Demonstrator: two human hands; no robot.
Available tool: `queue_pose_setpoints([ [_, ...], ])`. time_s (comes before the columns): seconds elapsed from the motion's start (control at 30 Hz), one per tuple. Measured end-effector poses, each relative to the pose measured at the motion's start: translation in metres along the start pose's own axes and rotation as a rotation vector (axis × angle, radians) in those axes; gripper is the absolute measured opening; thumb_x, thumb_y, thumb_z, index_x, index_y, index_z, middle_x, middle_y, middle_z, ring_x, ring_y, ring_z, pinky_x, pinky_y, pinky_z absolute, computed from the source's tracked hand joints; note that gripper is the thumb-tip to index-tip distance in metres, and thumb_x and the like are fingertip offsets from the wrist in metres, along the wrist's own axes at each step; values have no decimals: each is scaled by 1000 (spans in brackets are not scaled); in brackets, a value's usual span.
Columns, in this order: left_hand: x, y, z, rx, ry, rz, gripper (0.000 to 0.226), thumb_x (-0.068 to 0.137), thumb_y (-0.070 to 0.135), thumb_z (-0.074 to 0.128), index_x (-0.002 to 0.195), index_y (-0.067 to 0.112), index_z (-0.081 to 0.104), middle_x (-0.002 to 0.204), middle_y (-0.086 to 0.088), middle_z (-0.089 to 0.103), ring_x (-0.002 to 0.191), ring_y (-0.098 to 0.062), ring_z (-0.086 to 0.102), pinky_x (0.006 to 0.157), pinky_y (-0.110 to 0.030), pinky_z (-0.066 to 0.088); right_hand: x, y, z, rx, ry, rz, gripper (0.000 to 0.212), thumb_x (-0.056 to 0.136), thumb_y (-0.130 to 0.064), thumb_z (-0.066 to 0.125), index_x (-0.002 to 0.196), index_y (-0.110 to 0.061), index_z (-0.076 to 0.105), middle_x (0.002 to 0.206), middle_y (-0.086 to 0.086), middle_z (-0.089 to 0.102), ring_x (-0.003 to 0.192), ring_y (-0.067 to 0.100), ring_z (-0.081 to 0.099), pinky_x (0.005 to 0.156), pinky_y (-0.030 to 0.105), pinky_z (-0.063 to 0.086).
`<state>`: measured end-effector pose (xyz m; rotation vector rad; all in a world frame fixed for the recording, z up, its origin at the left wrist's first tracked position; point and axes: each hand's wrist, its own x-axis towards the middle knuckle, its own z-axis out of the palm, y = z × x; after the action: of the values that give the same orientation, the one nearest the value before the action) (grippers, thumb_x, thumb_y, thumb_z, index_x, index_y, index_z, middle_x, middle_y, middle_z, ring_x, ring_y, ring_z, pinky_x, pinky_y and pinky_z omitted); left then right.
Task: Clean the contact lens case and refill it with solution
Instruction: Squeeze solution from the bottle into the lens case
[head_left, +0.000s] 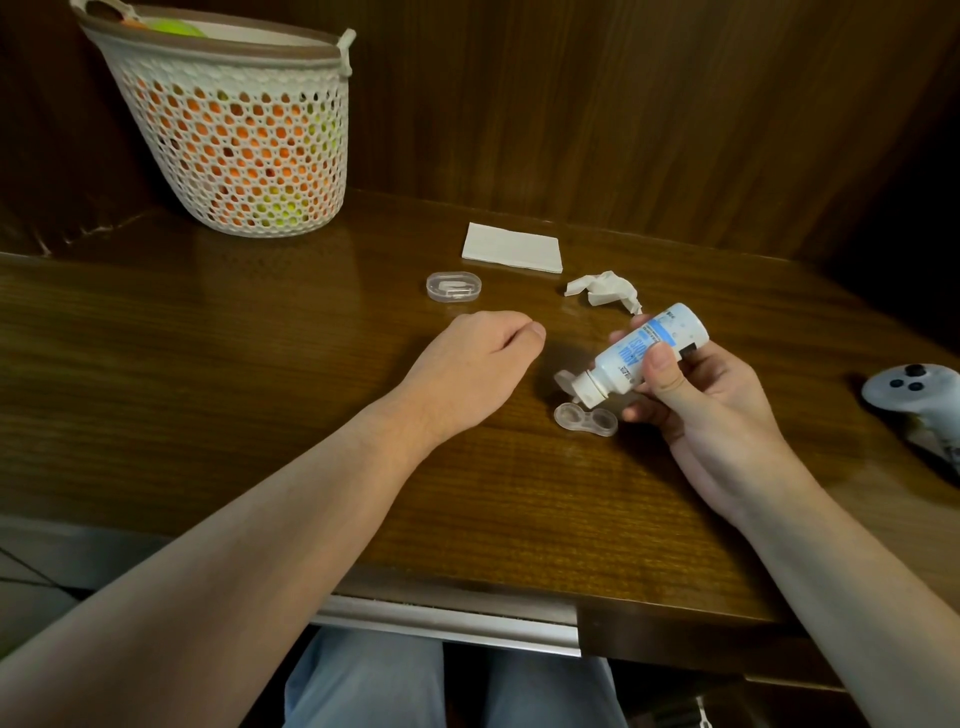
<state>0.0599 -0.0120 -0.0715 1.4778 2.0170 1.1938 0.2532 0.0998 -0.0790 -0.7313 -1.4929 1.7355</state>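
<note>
A clear two-well contact lens case (586, 419) lies open on the wooden table (260, 405). My right hand (696, 410) grips a small white solution bottle (641, 356) with blue print, tilted nozzle-down with its flip cap open, the tip just above the case's left well. My left hand (475, 371) rests on the table to the left of the case, fingers curled under and holding nothing. A crumpled tissue (605, 291) lies behind the bottle.
A folded white napkin (511, 248) and a small clear plastic box (453, 286) lie further back. A perforated white basket (239, 130) of orange and green items stands at the back left. A grey controller (922, 397) sits at the right edge.
</note>
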Motion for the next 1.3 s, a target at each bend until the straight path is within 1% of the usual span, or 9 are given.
queue_pose_setpoints([
  [0.1, 0, 0, 0, -2, -1, 0, 42, 113, 35, 44, 72, 30, 55, 63, 10, 54, 54, -2, 50, 71, -34, 51, 0, 0, 0, 1, -6, -4, 54, 82, -35, 74, 134, -20, 68, 123, -1, 80, 115, 21, 76, 61, 20, 61],
  [0.27, 0, 0, 0, -6, -4, -7, 42, 112, 35, 44, 73, 31, 56, 62, 12, 54, 53, -1, 50, 71, -34, 51, 0, 1, 0, 8, -3, -6, 54, 83, -34, 74, 135, -19, 68, 123, 0, 80, 115, 22, 76, 60, 21, 61],
  [0.37, 0, 0, 0, -4, -8, -3, 42, 113, 35, 44, 73, 31, 56, 62, 12, 54, 52, 2, 51, 70, -31, 48, 1, 1, -1, 16, -7, -4, 53, 83, -34, 74, 134, -20, 69, 123, 0, 80, 114, 22, 77, 60, 21, 62],
  [0.5, -1, 1, -1, -4, -13, -10, 41, 113, 34, 44, 73, 31, 55, 65, 10, 54, 58, -4, 51, 72, -31, 48, 1, 1, -1, 11, -10, -6, 54, 82, -35, 75, 134, -21, 68, 123, 0, 80, 115, 21, 77, 62, 21, 63],
  [0.67, -1, 2, 0, 0, -11, -10, 42, 113, 34, 44, 72, 32, 53, 64, 13, 53, 58, -3, 50, 71, -28, 44, 0, 0, -1, 17, -4, 0, 53, 82, -35, 75, 132, -21, 69, 121, -1, 80, 112, 20, 77, 62, 21, 63],
  [0.87, -1, 1, -1, -13, -13, 0, 43, 113, 34, 44, 72, 31, 54, 62, 12, 52, 52, 0, 50, 70, -33, 49, -2, -2, 1, -21, -8, -20, 65, 69, -47, 81, 129, -23, 71, 121, -1, 80, 102, 17, 78, 55, 19, 58],
  [0.97, -1, 1, 0, -8, -9, -3, 43, 113, 34, 44, 71, 32, 54, 61, 13, 52, 51, 3, 52, 70, -31, 47, -3, -3, 1, -9, -9, -15, 64, 71, -46, 80, 130, -23, 71, 123, 1, 80, 104, 20, 78, 55, 19, 58],
  [1.1, -1, 0, -1, 2, -8, -7, 42, 113, 34, 44, 73, 27, 55, 65, 8, 54, 58, -4, 50, 73, -35, 51, -2, -3, 1, 1, -10, -12, 63, 74, -44, 80, 132, -21, 70, 123, 1, 80, 104, 19, 78, 56, 19, 58],
  [1.3, 0, 0, 0, -2, -11, -6, 43, 113, 35, 44, 73, 26, 55, 65, 7, 53, 56, -4, 48, 70, -32, 49, -2, -1, 2, -22, 0, -26, 70, 70, -48, 82, 133, -20, 70, 124, 1, 79, 107, 21, 78, 56, 20, 58],
])
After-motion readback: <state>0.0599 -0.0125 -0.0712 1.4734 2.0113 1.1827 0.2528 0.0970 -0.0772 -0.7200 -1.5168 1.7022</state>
